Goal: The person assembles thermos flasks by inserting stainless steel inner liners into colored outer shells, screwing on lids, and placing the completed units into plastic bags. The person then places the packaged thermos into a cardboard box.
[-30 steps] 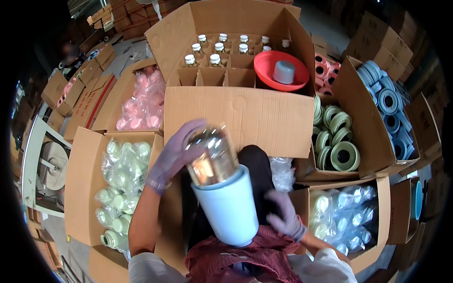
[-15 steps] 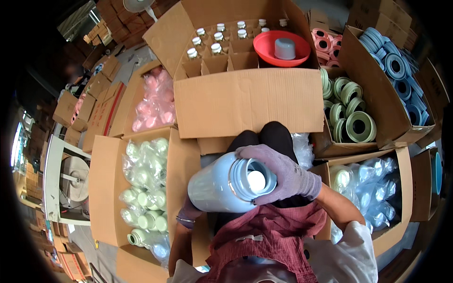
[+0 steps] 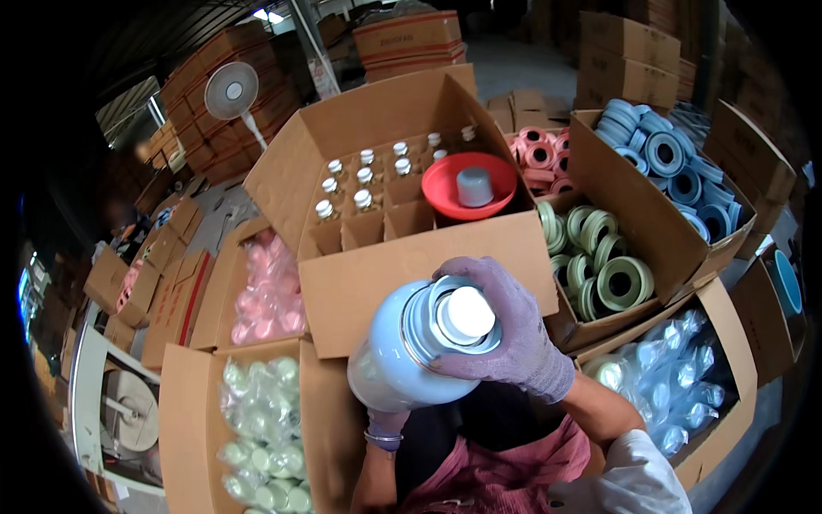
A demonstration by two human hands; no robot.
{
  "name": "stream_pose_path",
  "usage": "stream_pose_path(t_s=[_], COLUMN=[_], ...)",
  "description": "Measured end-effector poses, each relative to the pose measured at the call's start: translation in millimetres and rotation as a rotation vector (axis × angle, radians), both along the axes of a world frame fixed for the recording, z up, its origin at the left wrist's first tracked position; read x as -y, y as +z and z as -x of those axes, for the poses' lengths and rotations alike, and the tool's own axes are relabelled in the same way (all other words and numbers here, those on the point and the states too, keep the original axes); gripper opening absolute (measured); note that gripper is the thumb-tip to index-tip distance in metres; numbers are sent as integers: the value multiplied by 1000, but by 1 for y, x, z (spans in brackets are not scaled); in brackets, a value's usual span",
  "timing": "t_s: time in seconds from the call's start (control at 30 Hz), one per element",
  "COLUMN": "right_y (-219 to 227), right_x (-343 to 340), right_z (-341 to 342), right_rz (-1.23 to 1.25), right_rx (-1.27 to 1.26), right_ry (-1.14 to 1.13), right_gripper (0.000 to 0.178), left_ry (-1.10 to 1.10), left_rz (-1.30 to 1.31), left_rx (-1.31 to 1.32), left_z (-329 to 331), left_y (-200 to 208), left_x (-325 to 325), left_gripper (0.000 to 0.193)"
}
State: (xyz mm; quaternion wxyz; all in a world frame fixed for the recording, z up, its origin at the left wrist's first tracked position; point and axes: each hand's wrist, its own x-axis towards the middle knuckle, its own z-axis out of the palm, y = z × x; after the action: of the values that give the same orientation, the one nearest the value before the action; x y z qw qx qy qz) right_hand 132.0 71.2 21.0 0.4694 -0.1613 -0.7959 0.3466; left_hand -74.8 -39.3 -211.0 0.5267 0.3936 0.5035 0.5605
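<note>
A light blue thermos bottle (image 3: 390,360) is held tilted above my lap, its neck leaning up and to the right. A white cap (image 3: 468,314) stands inside the blue ring of its neck. My right hand (image 3: 518,347), in a grey-purple glove, is wrapped round the neck, with thumb and fingers on opposite sides. My left hand (image 3: 387,424), gloved too, supports the bottle from below at its base; its fingers are mostly hidden behind the bottle. In front stands a divided carton (image 3: 428,265) with several white-capped bottles (image 3: 363,200) in its compartments.
A red bowl (image 3: 437,193) holding a grey cup (image 3: 474,186) rests on the carton. Boxes at right hold green rings (image 3: 623,284), blue rings (image 3: 664,154) and pink rings (image 3: 539,155). Bagged green parts (image 3: 261,403) and pink parts (image 3: 265,291) lie left, bagged blue parts (image 3: 659,385) right.
My view has tilted up. Both hands have carried the bottle forward, so it now overlaps the carton's front flap. The white cap shows farther out of the neck than before.
</note>
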Motion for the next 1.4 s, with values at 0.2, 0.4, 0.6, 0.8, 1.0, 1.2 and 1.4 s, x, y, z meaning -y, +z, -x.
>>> stream_pose_path(t_s=[0.2,0.4,0.6,0.8,1.0,1.2,1.4], right_y=[-15,-23,-50,-132,-165,-77,-45], right_x=[-22,-33,-46,12,56,-117,-290], right_z=[22,37,37,-49,-81,-176,-402], right_rz=[88,95,183,337,392,-184,-112], right_rx=[-79,-75,-249,-101,583,624,882], right_ry=[87,286,396,294,385,-379,-1194], right_gripper=[69,69,72,92,37,32,32], left_ry=[28,47,50,-121,-372,-426,-436], left_rz=[10,52,31,-42,-184,-147,-24], left_rx=[59,83,-24,-474,-1344,-1689,-1549], left_z=[-7,3,26,81,11,-30,-28], left_y=[-4,1,29,146,224,133,113], left_x=[-19,-14,-19,-40,-62,-24,-37], left_gripper=[59,54,50,46,37,32,27])
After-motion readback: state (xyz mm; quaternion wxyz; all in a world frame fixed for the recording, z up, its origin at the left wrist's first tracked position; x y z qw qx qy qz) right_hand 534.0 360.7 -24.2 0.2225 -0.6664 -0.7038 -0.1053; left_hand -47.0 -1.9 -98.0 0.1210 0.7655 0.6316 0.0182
